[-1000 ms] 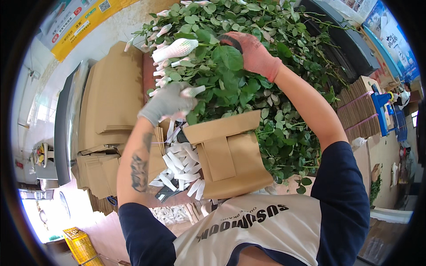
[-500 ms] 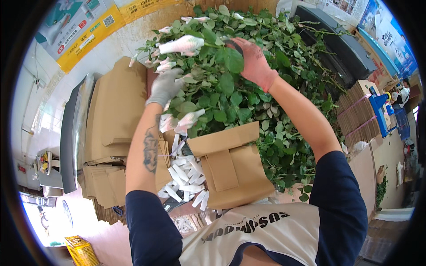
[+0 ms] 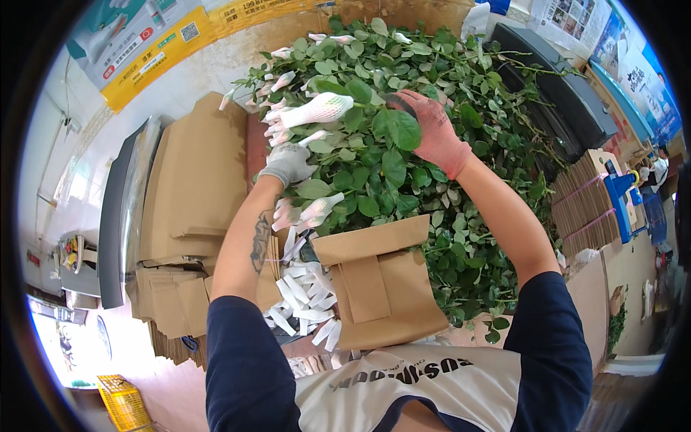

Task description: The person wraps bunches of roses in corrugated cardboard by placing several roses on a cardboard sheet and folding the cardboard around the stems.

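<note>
The right hand, in a reddish glove, was closed in a grip on a leafy stem whose netted white bud pointed away to its left. The left hand, in a grey glove, lay just below that bud among the leaves; whether its grip held anything could not be told. Under both hands spread the heap of green stems, with more netted buds nearer the body. Below these lay a folded brown cardboard sleeve and loose white net sleeves. Stacked cardboard stood further left. Tangled foliage could probably snag the lifted stem, tearing leaves or dislodging the bud's net.
</note>
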`<action>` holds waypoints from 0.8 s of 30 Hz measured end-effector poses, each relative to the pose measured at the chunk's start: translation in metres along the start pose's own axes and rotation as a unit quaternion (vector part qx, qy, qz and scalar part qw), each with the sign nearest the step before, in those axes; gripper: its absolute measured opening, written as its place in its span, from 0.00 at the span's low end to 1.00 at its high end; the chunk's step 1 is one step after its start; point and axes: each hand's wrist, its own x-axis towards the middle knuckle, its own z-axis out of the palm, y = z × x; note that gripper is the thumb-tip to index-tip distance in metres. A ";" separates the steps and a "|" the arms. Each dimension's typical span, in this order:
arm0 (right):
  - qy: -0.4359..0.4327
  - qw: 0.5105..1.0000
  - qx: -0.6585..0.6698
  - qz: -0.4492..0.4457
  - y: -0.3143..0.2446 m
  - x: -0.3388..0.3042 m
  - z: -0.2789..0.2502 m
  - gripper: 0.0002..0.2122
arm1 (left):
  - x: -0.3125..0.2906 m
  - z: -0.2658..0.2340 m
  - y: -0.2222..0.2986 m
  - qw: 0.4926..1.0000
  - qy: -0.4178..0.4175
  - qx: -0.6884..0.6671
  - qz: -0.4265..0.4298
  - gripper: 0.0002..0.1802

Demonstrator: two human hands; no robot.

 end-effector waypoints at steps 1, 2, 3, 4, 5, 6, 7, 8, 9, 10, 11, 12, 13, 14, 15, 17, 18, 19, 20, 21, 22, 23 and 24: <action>-0.016 1.000 0.001 -0.005 0.003 0.000 0.004 0.17 | 0.000 0.002 -0.003 0.998 0.005 -0.064 0.002 0.27; 0.015 0.999 -0.025 -0.028 0.014 -0.002 0.014 0.17 | 0.003 -0.002 -0.008 0.993 -0.028 -0.113 0.032 0.28; -0.021 1.000 -0.002 -0.004 0.013 -0.002 0.016 0.16 | 0.005 -0.006 -0.014 0.983 -0.064 -0.161 0.062 0.30; -0.055 0.998 0.019 0.018 0.009 0.002 0.013 0.16 | 0.000 -0.021 -0.019 0.963 -0.087 -0.234 0.098 0.31; -0.090 0.994 0.040 0.040 0.007 0.003 0.013 0.16 | -0.009 -0.029 -0.019 0.930 -0.079 -0.330 0.143 0.25; -0.112 0.993 0.034 0.021 0.007 0.007 0.017 0.17 | -0.012 -0.032 -0.026 0.834 -0.142 -0.497 0.195 0.20; -0.135 0.990 0.029 0.001 0.007 0.011 0.023 0.17 | -0.015 -0.037 -0.031 0.761 -0.175 -0.591 0.200 0.17; -0.157 0.987 0.023 -0.019 0.007 0.013 0.029 0.18 | -0.018 -0.044 -0.036 0.678 -0.212 -0.675 0.199 0.15; -0.159 0.984 0.080 -0.010 0.010 0.012 0.036 0.18 | -0.023 -0.060 -0.024 0.647 -0.232 -0.707 0.167 0.13; -0.159 0.977 0.140 -0.006 0.011 0.012 0.044 0.18 | -0.024 -0.061 -0.022 0.638 -0.207 -0.722 0.170 0.13; -0.158 0.967 0.200 -0.001 0.015 0.009 0.055 0.18 | -0.022 -0.066 -0.013 0.664 -0.174 -0.709 0.161 0.14; -0.139 0.986 0.082 -0.034 0.045 -0.002 0.076 0.19 | -0.019 -0.079 0.004 0.689 -0.143 -0.692 0.158 0.15; -0.149 0.987 0.064 0.005 0.044 0.006 0.073 0.20 | -0.022 -0.082 0.008 0.714 -0.109 -0.677 0.142 0.16; -0.159 0.985 0.045 0.045 0.044 0.014 0.068 0.22 | -0.026 -0.066 -0.018 0.717 -0.061 -0.675 0.165 0.17; -0.174 0.981 0.020 0.087 0.041 0.018 0.059 0.23 | -0.021 -0.071 -0.019 0.469 -0.220 -0.826 0.221 0.22; -0.016 1.000 -0.013 0.005 0.031 0.021 0.044 0.21 | -0.019 -0.028 -0.035 0.804 -0.146 -0.569 0.097 0.28; -0.015 1.000 0.003 0.006 0.024 0.020 0.035 0.20 | -0.014 -0.006 -0.034 0.906 -0.128 -0.400 0.049 0.30; -0.014 1.000 0.021 0.008 0.019 0.020 0.027 0.20 | -0.021 0.008 -0.020 0.968 -0.094 -0.228 0.038 0.32; -0.019 0.998 0.054 0.007 0.021 0.021 0.026 0.20 | -0.017 0.025 -0.024 0.969 -0.073 -0.233 0.039 0.32; -0.025 0.996 0.084 0.010 0.029 0.021 0.028 0.19 | -0.017 0.031 -0.023 0.969 -0.054 -0.237 0.044 0.33; -0.030 0.993 0.115 0.012 0.034 0.020 0.030 0.19 | -0.016 0.034 -0.025 0.962 -0.082 -0.256 0.046 0.32; -0.057 0.991 0.116 0.030 0.034 0.018 0.033 0.19 | -0.015 0.036 -0.028 0.954 -0.110 -0.275 0.047 0.32; -0.085 0.988 0.118 0.048 0.033 0.017 0.038 0.18 | -0.020 0.032 -0.027 0.945 -0.139 -0.293 0.046 0.32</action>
